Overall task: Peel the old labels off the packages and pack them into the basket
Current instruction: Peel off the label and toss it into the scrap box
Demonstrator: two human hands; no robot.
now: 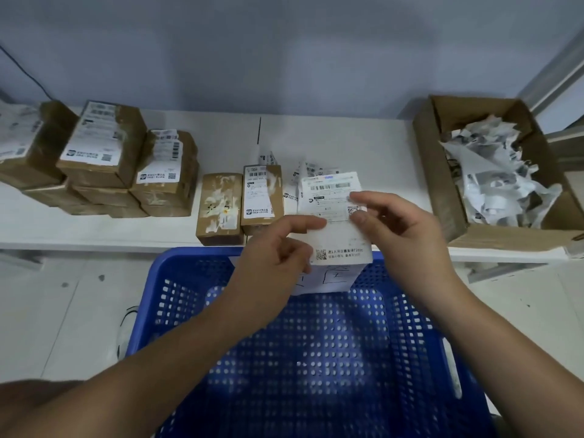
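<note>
Both hands up over the blue perforated plastic basket (303, 358): the left hand (278, 248) pinches the left edge of a white-labelled package (335, 229) between thumb and forefinger, and the right hand (395, 226) pinches its printed white label (331, 191) at the right edge, other fingers loosely curled. The package hangs above the basket's far rim. On the white worktop (347, 143) behind sit stacked brown cardboard packages (104, 159), and an open cardboard box (442, 191) of torn label scraps at right.
</note>
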